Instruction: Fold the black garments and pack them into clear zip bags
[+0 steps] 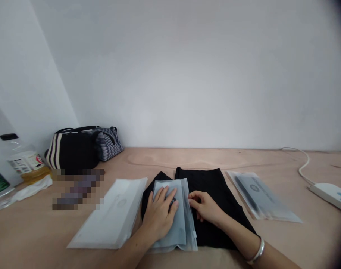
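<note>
A frosted zip bag (179, 224) with something flat and dark inside lies on black cloth (215, 201) in the middle of the table. My left hand (160, 213) rests flat on the bag with its fingers spread. At the bag's right edge, near the zip strip, my right hand (204, 207) has its thumb and forefinger pinched together; whether they grip the edge is hard to make out. A whitish frosted bag (111, 216) lies to the left. Another frosted bag (267, 198) with dark contents lies to the right.
Black and striped pouches (75, 151) stand at the back left, by the wall. Left of them are a bottle (27, 162) of yellow liquid and a white tissue (33, 188). A white power strip (331, 194) with its cable sits at the right. Part of the left table is pixelated.
</note>
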Tool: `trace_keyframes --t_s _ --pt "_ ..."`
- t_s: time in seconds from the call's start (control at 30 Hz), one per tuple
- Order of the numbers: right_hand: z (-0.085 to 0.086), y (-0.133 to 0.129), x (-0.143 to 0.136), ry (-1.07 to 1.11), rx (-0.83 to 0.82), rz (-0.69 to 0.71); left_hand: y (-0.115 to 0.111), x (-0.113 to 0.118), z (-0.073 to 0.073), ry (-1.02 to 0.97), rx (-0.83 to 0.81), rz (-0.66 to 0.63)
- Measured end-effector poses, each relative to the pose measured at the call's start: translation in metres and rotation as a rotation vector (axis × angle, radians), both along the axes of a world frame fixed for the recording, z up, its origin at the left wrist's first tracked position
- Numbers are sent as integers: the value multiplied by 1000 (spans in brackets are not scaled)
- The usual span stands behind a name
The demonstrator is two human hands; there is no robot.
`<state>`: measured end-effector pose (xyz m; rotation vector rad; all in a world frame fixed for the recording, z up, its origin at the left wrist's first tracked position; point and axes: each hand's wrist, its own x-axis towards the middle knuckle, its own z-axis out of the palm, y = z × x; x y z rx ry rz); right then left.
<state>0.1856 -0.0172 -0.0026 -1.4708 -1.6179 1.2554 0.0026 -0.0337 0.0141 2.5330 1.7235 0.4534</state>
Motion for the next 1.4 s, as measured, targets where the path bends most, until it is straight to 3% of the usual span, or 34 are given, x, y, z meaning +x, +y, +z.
trace_keyframes --t_s 0.17,0.4,0.6,0.8,0.97,1.03,1.1,1.2,1.3,1.4 --pt "12 11 -14 -246 143 -54 -1 0 1 -54 5 14" --pt "11 16 -25 -307 181 -106 -1 0 -1 -49 21 12" --pt "10 14 20 -369 211 -311 -3 0 -6 26 20 -6" --pt "29 34 83 -498 221 -478 -2 2 -10 58 35 17" --pt "45 43 85 -681 311 -543 -5 4 -1 19 104 127" --pt "43 39 73 -831 444 -480 -5 1 4 -12 119 156" --pt "33 33 60 -984 566 -321 -4 -4 7 -61 125 157" --pt "9 26 49 -1101 553 -102 0 -11 7 -179 94 141" --pt "-12 25 47 -1158 515 -61 6 -16 6 -368 3 118" --pt "-19 27 49 -1172 528 -69 12 -25 15 -592 -168 81"
